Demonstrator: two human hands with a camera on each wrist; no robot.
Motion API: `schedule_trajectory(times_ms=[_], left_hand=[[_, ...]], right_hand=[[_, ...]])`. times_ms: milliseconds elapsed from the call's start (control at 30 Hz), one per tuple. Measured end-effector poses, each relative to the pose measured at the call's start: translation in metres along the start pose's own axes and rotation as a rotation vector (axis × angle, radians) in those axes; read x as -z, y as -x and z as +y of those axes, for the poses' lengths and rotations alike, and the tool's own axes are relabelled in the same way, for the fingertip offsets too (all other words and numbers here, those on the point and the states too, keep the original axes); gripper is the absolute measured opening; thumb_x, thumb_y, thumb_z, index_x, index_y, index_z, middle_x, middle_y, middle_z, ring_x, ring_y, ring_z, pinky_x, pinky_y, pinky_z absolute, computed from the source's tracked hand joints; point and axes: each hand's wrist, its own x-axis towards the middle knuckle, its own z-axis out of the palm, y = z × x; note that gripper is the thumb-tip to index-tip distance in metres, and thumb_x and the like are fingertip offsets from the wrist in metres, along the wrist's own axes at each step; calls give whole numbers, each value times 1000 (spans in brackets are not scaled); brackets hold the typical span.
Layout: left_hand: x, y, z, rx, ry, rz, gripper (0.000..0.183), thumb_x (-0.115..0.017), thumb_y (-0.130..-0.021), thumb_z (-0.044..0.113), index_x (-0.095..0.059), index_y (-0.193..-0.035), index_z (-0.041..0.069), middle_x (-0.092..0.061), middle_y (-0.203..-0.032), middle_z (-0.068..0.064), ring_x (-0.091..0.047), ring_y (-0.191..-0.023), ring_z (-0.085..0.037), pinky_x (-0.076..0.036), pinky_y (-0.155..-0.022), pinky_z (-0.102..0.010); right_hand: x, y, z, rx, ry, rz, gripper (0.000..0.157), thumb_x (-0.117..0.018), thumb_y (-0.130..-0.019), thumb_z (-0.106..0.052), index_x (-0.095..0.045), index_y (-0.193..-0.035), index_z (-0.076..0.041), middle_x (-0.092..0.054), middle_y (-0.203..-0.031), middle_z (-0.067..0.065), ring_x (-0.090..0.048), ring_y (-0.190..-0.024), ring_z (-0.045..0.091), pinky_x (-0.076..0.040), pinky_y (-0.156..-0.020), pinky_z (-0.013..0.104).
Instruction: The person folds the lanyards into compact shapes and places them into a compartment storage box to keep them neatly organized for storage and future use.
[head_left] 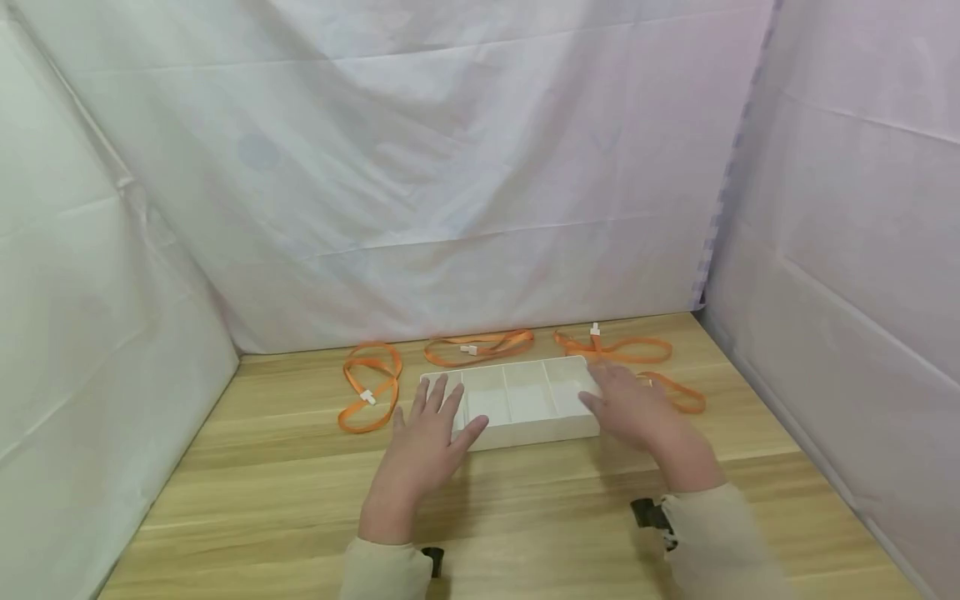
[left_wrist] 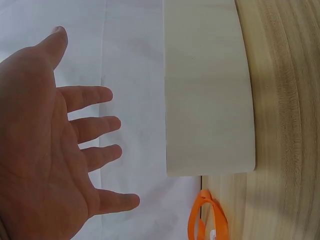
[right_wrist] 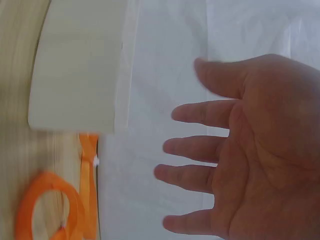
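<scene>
A white box (head_left: 525,429) divided into compartments sits on the wooden table, its inside bare in the head view. Over its left end hovers my left hand (head_left: 423,446), fingers spread; in the left wrist view the palm (left_wrist: 40,135) stands apart from the box wall (left_wrist: 210,90). At the right end is my right hand (head_left: 637,408), its fingers straight and holding nothing. The right wrist view has that palm (right_wrist: 270,155) with a gap to the box wall (right_wrist: 77,70). Part of the box's left compartment is hidden behind the left hand.
Orange lanyards with white clips lie around the box: one at the left (head_left: 390,392), one behind it (head_left: 517,336), one at the back right (head_left: 645,342), and one partly behind the right hand (head_left: 693,400). White cloth (head_left: 450,167) hangs behind the table (head_left: 285,500) and along both sides.
</scene>
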Motion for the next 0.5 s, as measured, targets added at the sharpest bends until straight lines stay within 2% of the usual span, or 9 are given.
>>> schedule_trajectory(times_ms=[167, 267, 333, 467, 500], left_hand=[[0, 1, 3, -45, 38, -14, 75, -45, -109, 63, -45, -162, 10, -31, -175, -14, -19, -166, -41, -18, -127, -76], [-2, -1, 7, -98, 47, -21, 72, -48, -109, 60, -50, -158, 8, -37, -172, -17, -27, -163, -42, -24, -129, -70], [-4, -3, 11, -140, 38, -20, 68, -51, -109, 58, -54, -156, 8, -41, -169, -17, -32, -161, -42, -28, -129, -65], [-9, -6, 21, -255, -23, 14, 57, -56, -109, 50, -62, -148, 8, -53, -161, -16, -46, -153, -38, -41, -125, -56], [-10, -6, 24, -286, -43, 22, 54, -56, -109, 48, -63, -146, 9, -56, -159, -15, -50, -151, -36, -44, -123, -53]], right_hand=[[13, -7, 27, -35, -11, -63, 58, -50, -110, -22, -40, -156, 13, -41, -161, 37, -37, -151, 57, -33, -123, 69], [15, -13, 42, -73, -19, -91, 56, -48, -107, -15, -41, -153, 16, -45, -158, 37, -41, -148, 57, -36, -121, 68], [15, -16, 51, -84, -6, -93, 52, -46, -104, -12, -47, -149, 16, -51, -153, 37, -50, -142, 54, -41, -118, 68], [15, -19, 63, -58, 64, -90, 39, -49, -101, -8, -64, -131, 12, -69, -127, 33, -67, -115, 45, -55, -103, 59], [15, -20, 66, -62, 83, -97, 33, -51, -99, -7, -68, -123, 11, -71, -116, 30, -69, -104, 40, -58, -95, 55]])
